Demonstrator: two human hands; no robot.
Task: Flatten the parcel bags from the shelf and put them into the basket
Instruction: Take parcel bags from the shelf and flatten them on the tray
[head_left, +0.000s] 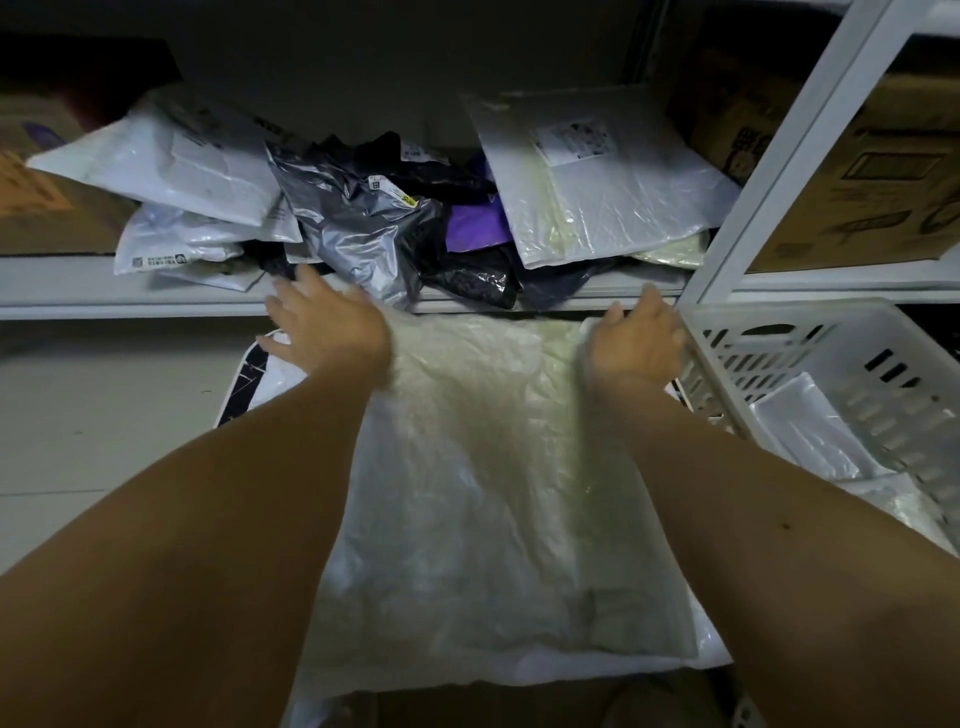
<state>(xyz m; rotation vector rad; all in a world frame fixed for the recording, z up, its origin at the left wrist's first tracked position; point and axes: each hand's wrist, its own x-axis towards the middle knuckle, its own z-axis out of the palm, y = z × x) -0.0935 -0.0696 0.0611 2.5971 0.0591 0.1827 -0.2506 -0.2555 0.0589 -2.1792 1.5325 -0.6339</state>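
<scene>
The left hand (324, 325) lies flat, fingers spread, on the far left corner of a pale bag (483, 483); the right hand (636, 338) rests with relaxed fingers on its far right corner. The bag is spread out in front of the person, below the shelf (130, 291). On the shelf sits a heap of bags (363, 208), white, grey, black and purple. The white basket (831, 358) stands just right of the right hand, with flat bags inside.

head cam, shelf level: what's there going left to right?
Cardboard box → white parcel bags → crumpled grey bag → purple bag → large white bag with label → shelf post → second cardboard box.
</scene>
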